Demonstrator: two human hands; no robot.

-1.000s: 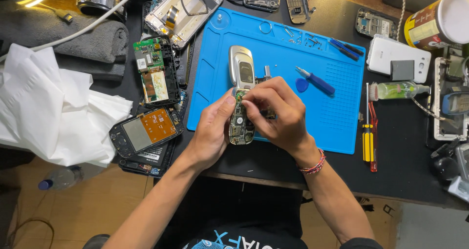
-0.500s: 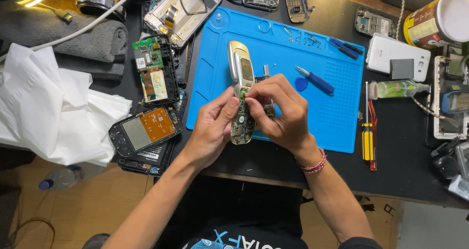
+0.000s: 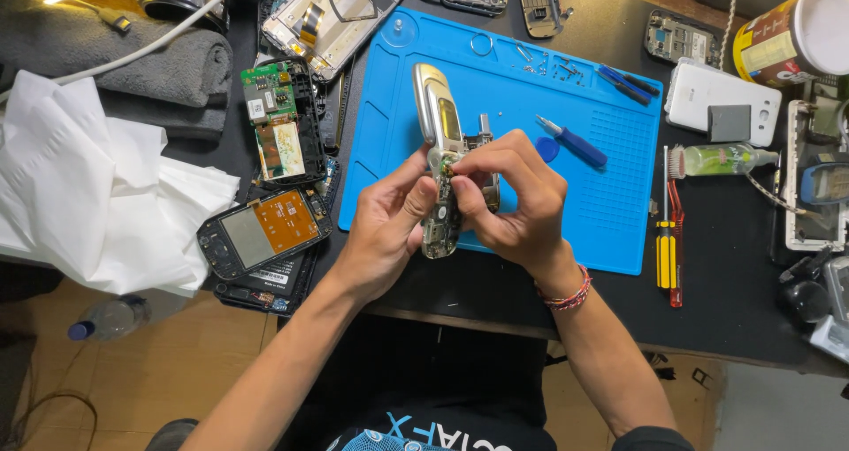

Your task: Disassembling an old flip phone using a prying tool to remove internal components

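So the flip phone (image 3: 439, 164) is clearly partway through being taken apart. The lower half has lost its cover, you can see bare circuit board and metal bits where the keypad shell would be, while the upper half with the little outer screen looks intact and is flipped open. I'd guess the outer casing is off and the board itself has yet to come out, but how many screws remain I can't tell, they're too small to make out.

Left hand (image 3: 382, 230) is wrapped around the lower half of the phone from the side, thumb pressed along its edge. Right hand (image 3: 517, 208) is pinched tight on the same lower half from the other side, fingertips curled in at the exposed part near the hinge. Whether it's holding a tiny tool or just the phone, can't see.

The phone sits held just above the blue mat (image 3: 566, 203), over the mat's near left part. Its long axis runs roughly near-to-far across the mat, tilted slightly left at the top, lid end pointing away from the person.

On the mat, right of the phone: a blue screwdriver (image 3: 573, 141). Off the mat's left edge there's a green circuit board (image 3: 276, 119).
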